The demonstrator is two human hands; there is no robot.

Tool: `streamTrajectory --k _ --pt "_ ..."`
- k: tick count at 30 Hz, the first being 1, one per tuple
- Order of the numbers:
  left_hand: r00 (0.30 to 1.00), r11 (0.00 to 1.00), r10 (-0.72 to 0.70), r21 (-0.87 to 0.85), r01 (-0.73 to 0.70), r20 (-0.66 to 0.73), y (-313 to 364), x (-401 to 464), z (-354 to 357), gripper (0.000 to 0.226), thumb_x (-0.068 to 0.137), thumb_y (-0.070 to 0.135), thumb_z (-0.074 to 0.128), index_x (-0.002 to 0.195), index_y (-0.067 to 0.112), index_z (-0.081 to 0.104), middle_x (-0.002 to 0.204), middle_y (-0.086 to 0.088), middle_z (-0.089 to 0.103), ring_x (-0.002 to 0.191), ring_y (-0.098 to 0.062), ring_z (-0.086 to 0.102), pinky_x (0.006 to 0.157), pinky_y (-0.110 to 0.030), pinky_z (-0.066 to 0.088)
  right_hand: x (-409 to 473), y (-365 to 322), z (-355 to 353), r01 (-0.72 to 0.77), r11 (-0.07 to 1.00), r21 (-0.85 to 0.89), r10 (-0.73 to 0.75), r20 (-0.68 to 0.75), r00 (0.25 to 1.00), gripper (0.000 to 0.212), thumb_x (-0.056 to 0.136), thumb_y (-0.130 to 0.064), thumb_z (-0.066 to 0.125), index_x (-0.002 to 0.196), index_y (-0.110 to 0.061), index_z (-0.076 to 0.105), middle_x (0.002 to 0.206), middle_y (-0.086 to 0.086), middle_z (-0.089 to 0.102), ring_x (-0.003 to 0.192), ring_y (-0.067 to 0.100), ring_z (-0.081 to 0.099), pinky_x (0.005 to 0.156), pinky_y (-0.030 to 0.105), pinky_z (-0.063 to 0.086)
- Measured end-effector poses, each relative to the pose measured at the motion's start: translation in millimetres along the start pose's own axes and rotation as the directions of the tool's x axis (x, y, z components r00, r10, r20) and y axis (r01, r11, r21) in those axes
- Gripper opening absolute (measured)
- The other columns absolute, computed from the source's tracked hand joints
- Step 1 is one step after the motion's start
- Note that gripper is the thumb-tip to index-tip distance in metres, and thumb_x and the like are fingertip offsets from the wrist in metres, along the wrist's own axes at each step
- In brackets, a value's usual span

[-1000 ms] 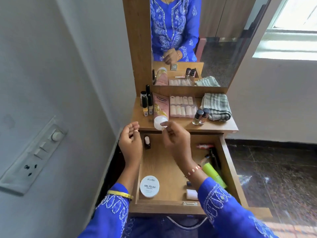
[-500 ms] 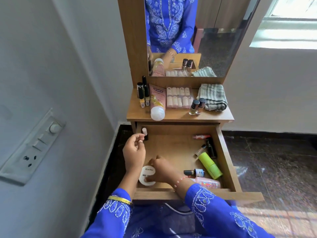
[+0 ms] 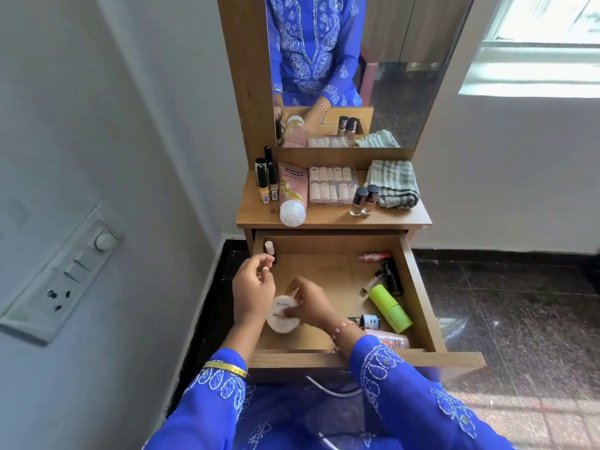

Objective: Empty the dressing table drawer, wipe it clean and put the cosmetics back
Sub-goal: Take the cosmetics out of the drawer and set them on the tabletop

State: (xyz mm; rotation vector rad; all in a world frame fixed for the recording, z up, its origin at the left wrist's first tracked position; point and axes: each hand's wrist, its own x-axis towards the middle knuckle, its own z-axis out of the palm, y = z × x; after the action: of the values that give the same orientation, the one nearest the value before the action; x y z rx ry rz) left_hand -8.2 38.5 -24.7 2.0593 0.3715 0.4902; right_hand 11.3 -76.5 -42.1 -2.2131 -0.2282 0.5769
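— Wooden dressing table [image 3: 331, 219] against a pale wall, mirror [image 3: 357, 69] above it, dark stone floor [image 3: 506, 303] to the right. That is all my head camera gives me. What do you want first?

— The drawer.

— I see the drawer [image 3: 422, 287] pulled fully out below the tabletop. Along its right side lie a green tube [image 3: 391, 308], a black tube [image 3: 391, 276], a small slim vial [image 3: 372, 280], a reddish stick [image 3: 373, 256] at the back, a small blue-labelled bottle [image 3: 365, 320] and a pink bottle [image 3: 391, 340] near the front. A white-capped bottle [image 3: 269, 248] stands in the back left corner.

— And the hands?

— My right hand [image 3: 308, 303] reaches into the front left of the drawer, fingers curled over the top of the round white jar [image 3: 281, 315] and gripping it. My left hand [image 3: 253, 287] hangs just beside it over the drawer's left edge, fingers loosely bent, holding nothing I can make out.

— The tabletop?

— Nail polish bottles [image 3: 268, 183] stand at the left, a pink tube [image 3: 293, 196] lies beside them, then a clear case of false nails [image 3: 332, 188], two small dark-capped bottles [image 3: 365, 200] and a folded striped cloth [image 3: 394, 183] at the right.
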Motion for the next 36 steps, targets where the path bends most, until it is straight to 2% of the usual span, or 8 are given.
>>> streamTrajectory --k 2,5,9,13,17,20,26,36 --pt "1.000 1.000 0.002 0.007 -0.002 0.027 1 -2 1 0.024 0.086 -0.001 0.048 0.103 0.008 0.064 0.104 -0.005 0.066 0.094 -0.012 0.060 0.065 -0.002 0.039 3 2 -6 -0.034 0.954 0.299 0.077 -0.133 0.988 0.034 0.072 -0.005 0.077 0.087 -0.016 0.049 0.086 0.003 0.058 0.086 0.026 0.062 0.059 0.031 0.053" --pt "0.995 1.000 -0.008 0.014 0.007 0.099 2 -5 3 0.029 0.089 0.007 0.050 0.117 0.009 0.059 0.114 -0.006 0.064 0.101 -0.012 0.058 0.072 -0.005 0.039 2 2 -12 0.004 0.782 0.624 0.139 -0.181 0.974 0.031 0.076 -0.003 0.073 0.096 -0.009 0.051 0.101 0.023 0.065 0.072 0.024 0.065 0.048 0.022 0.053" --pt "0.982 0.997 -0.043 0.077 0.029 0.184 -1 -7 6 0.036 0.092 0.019 0.049 0.127 0.011 0.052 0.124 -0.009 0.059 0.110 -0.021 0.057 0.079 -0.017 0.046 2 1 -14 0.049 0.671 0.740 0.082 -0.139 0.987 0.022 0.082 -0.002 0.067 0.099 -0.004 0.054 0.085 0.013 0.064 0.062 0.013 0.063 0.049 0.018 0.053" --pt "0.990 0.996 -0.036 0.087 0.024 0.135 -1 -6 6 0.034 0.092 0.020 0.050 0.124 0.010 0.054 0.120 -0.010 0.058 0.107 -0.020 0.056 0.065 -0.006 0.038 2 -1 -13 0.043 0.646 0.762 0.092 -0.134 0.987 0.008 0.091 -0.014 0.058 0.088 -0.007 0.057 0.075 0.008 0.062 0.059 0.014 0.062 0.049 0.020 0.053" --pt "0.998 0.998 -0.055 0.029 0.055 0.001 4 -4 1 0.032 0.093 0.016 0.047 0.122 0.009 0.055 0.117 -0.013 0.053 0.101 -0.017 0.052 0.068 -0.016 0.037 6 -4 -12 0.014 0.816 0.577 0.142 -0.223 0.964 0.018 0.095 -0.019 0.048 0.090 -0.005 0.058 0.078 0.011 0.061 0.060 0.017 0.057 0.057 0.027 0.054" --pt "0.978 0.984 -0.170 -0.066 0.163 -0.124 3 0 -3 0.033 0.094 0.014 0.044 0.125 0.008 0.053 0.122 -0.016 0.050 0.108 -0.025 0.051 0.081 -0.024 0.036 17 -14 -13 0.021 0.971 0.238 0.036 -0.232 0.972 0.025 0.091 -0.012 0.052 0.115 -0.009 0.058 0.108 0.009 0.062 0.091 0.022 0.062 0.085 0.038 0.053" --pt "0.932 0.954 -0.292 -0.133 0.269 -0.214 3 4 -5 0.034 0.096 0.011 0.037 0.128 0.005 0.049 0.127 -0.019 0.048 0.115 -0.029 0.047 0.083 -0.019 0.030 49 -49 -13 0.159 0.964 -0.214 -0.173 -0.048 0.984 0.063 0.087 0.000 0.046 0.145 -0.016 0.027 0.137 0.021 0.041 0.125 0.035 0.045 0.106 0.034 0.035" --pt "0.914 0.930 -0.355 -0.170 0.325 -0.197 2 6 -5 0.035 0.097 0.012 0.037 0.129 0.005 0.048 0.127 -0.019 0.047 0.114 -0.030 0.049 0.089 -0.028 0.038 57 -39 -13 0.140 0.967 -0.212 -0.174 -0.150 0.973 0.017 0.087 -0.004 0.048 0.102 0.000 0.055 0.104 0.021 0.062 0.096 0.035 0.058 0.071 0.027 0.038"
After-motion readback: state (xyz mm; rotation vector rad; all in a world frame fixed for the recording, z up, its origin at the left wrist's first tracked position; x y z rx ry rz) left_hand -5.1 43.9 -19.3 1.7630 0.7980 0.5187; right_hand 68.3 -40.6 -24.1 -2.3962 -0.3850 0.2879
